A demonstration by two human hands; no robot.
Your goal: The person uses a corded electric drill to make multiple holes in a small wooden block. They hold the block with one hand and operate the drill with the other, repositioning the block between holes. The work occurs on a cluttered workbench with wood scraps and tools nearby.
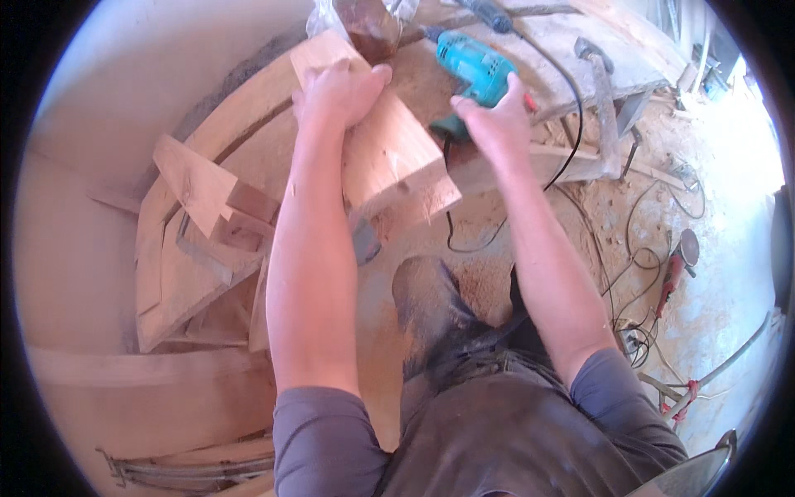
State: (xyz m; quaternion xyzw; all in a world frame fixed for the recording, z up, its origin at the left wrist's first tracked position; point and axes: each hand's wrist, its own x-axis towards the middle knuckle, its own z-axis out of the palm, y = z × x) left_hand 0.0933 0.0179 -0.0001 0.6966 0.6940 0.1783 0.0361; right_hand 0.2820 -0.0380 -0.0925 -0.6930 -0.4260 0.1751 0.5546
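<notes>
My left hand [338, 93] is closed over the top of a thick pale wooden block [399, 153], fingers wrapped across its far part. The block slants across the bench, its near end toward me showing rough, splintered grain. To the right, my right hand [500, 126] grips the rear of a teal power drill [472, 61], whose chuck points to the far left. The drill's dark lower handle shows beside my thumb; some of my fingers are hidden behind the hand.
A curved wooden frame [178, 217] and a jointed wood piece [197, 184] lie to the left. A hammer [603, 99] and another corded tool [490, 14] rest on the bench [538, 50]. An angle grinder [675, 269], looping cords and sawdust cover the floor at right.
</notes>
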